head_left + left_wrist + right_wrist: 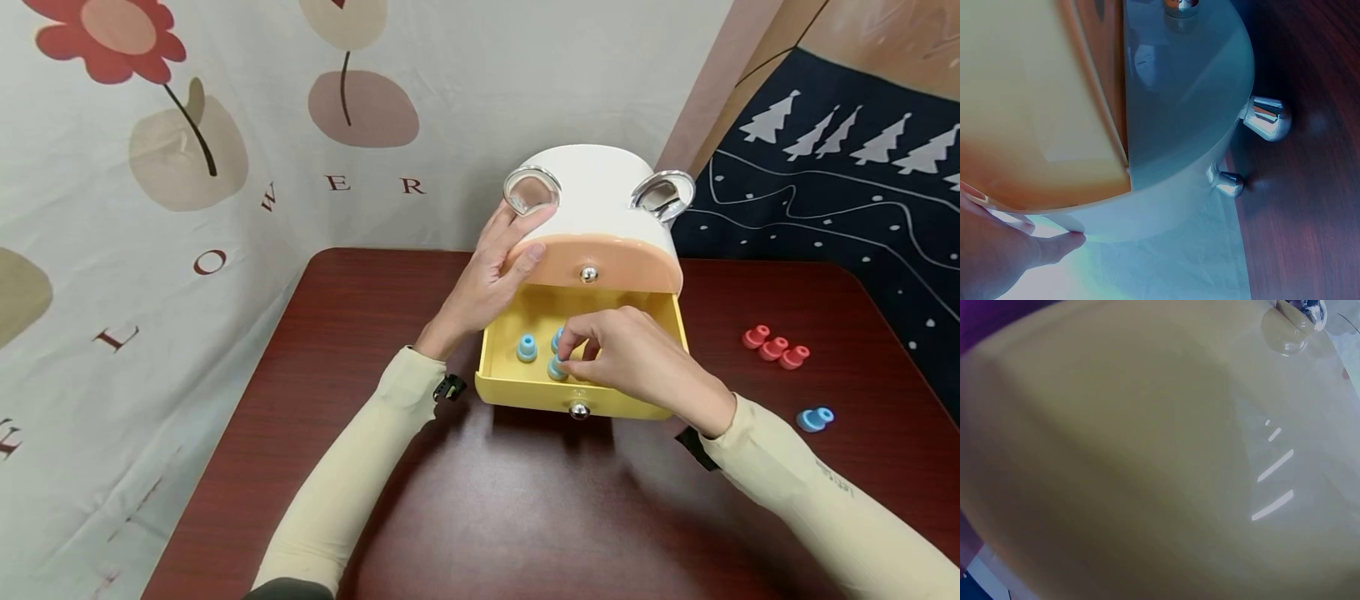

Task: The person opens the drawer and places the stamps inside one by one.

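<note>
The blue peg [557, 367] sits inside the open yellow drawer [510, 385] of a small white cabinet [596, 187] on the dark red tabletop [360, 308], pinched between the thumb and forefinger of the right hand [637, 358], whose other fingers curl loosely over the drawer's middle. Two more blue pegs show in the drawer, one standing apart to the left [527, 348] and one just behind the held peg [557, 337], partly hidden by the fingers. The left hand [487, 283] braces the cabinet, its fingers lying fairly straight against the white side and the peach upper drawer front [600, 265], thumb up near the clear ear-shaped loop [531, 190]. To my eye that bracing matters: the cabinet stands on small chrome feet [1266, 119] and looks light, so a steady left hand should stop it sliding while the right works. The pinch is best kept low on the peg's narrow neck, with the peg held upright, and the neighbours so near call for a straight vertical movement, not a sideways sweep that might topple them. The wrist should stay clear of the drawer's front wall and its chrome knob [578, 409], lest the drawer be nudged. Out on the tabletop to the right lie three red pegs [775, 347] in a row and another blue peg [815, 418] on its side, well apart from the drawer. The right wrist view shows only the drawer's yellow surface, blurred.
</note>
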A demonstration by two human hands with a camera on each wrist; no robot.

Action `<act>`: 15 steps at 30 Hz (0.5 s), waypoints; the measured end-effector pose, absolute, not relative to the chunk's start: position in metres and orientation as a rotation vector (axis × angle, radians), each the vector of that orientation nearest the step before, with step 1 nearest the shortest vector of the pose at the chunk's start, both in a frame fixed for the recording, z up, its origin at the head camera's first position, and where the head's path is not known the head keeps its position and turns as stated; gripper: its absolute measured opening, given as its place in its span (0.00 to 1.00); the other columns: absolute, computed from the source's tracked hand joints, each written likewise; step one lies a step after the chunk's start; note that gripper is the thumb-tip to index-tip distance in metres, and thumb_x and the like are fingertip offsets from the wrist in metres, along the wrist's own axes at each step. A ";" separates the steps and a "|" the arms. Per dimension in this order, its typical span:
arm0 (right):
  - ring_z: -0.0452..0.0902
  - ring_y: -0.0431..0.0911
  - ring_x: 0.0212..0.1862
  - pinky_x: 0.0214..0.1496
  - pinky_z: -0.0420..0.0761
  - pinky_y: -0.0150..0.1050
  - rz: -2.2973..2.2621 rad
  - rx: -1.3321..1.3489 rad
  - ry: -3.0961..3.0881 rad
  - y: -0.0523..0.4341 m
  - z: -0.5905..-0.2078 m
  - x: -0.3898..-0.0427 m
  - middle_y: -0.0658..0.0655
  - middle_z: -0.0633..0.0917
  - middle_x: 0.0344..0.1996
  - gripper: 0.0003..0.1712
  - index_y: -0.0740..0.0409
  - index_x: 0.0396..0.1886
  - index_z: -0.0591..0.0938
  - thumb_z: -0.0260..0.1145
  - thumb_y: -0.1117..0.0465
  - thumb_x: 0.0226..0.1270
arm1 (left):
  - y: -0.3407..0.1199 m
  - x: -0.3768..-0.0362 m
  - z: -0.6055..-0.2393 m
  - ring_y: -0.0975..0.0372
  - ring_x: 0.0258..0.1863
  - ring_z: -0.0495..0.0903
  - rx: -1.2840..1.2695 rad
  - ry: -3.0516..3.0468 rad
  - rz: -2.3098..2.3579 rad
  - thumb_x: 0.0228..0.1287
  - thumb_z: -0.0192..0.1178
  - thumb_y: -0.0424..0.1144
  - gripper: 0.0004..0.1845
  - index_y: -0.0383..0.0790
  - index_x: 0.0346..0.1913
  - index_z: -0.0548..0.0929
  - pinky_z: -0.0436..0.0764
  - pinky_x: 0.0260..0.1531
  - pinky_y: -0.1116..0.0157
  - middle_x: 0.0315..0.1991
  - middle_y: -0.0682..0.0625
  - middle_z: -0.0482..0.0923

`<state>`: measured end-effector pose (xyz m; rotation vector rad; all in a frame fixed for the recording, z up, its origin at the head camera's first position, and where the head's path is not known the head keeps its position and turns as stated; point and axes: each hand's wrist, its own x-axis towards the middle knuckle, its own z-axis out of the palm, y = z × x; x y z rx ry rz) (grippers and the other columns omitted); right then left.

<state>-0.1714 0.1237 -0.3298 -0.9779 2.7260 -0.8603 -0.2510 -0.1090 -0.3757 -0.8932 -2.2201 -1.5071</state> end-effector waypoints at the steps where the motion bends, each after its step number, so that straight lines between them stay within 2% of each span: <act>1: 0.83 0.35 0.31 0.34 0.82 0.41 -0.855 -0.978 2.719 0.124 -0.330 -0.172 0.36 0.87 0.29 0.11 0.41 0.31 0.89 0.82 0.62 0.66 | -0.109 -0.251 -0.376 0.61 0.86 0.42 -0.896 -2.216 -1.504 0.86 0.56 0.41 0.25 0.45 0.80 0.75 0.41 0.83 0.58 0.86 0.51 0.58; 8: 0.83 0.36 0.30 0.35 0.81 0.41 -0.832 -0.955 2.699 0.123 -0.327 -0.172 0.37 0.87 0.28 0.09 0.43 0.32 0.90 0.83 0.61 0.66 | -0.110 -0.253 -0.377 0.61 0.86 0.43 -0.913 -2.195 -1.484 0.86 0.56 0.40 0.25 0.44 0.80 0.75 0.41 0.83 0.58 0.85 0.51 0.58; 15: 0.79 0.38 0.28 0.32 0.78 0.38 -0.878 -0.946 2.719 0.124 -0.323 -0.168 0.37 0.85 0.26 0.11 0.42 0.31 0.89 0.83 0.61 0.66 | -0.111 -0.252 -0.377 0.63 0.86 0.42 -0.905 -2.213 -1.486 0.86 0.56 0.43 0.25 0.46 0.80 0.75 0.41 0.83 0.58 0.86 0.53 0.57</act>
